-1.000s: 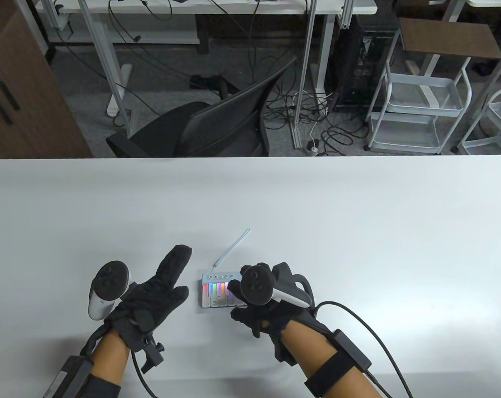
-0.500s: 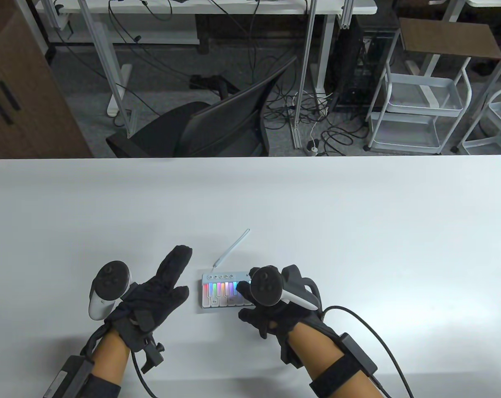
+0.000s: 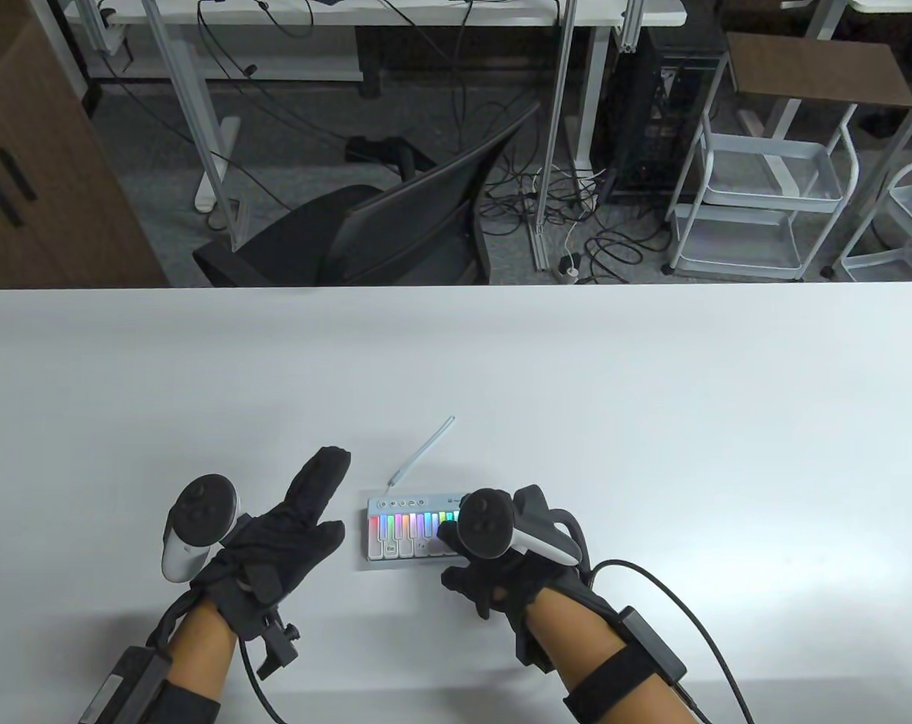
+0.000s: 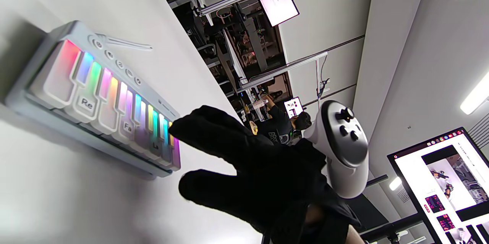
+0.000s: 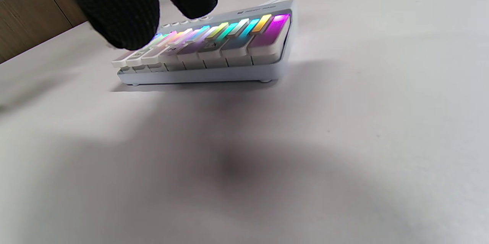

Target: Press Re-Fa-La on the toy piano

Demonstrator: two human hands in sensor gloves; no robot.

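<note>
The toy piano (image 3: 404, 537) is a small white keyboard with rainbow-lit keys, lying near the table's front. In the left wrist view (image 4: 95, 95) its keys show the labels Re, Fa and La. My right hand (image 3: 451, 556) is over its right half, forefinger stretched out. The forefinger tip (image 4: 183, 125) is at the keys by the La label; whether it touches them I cannot tell. In the right wrist view the fingers (image 5: 114, 15) hang just above the piano (image 5: 214, 53). My left hand (image 3: 316, 501) rests flat and open on the table, left of the piano, apart from it.
A thin pale strap (image 3: 423, 451) runs from the piano's back edge toward the table's middle. The white table (image 3: 576, 392) has its far edge at the top, with an office chair (image 3: 395, 226) behind it.
My right hand has slid rightward along the keys, from the middle keys to the right part near La. The left hand and the piano have not moved.
</note>
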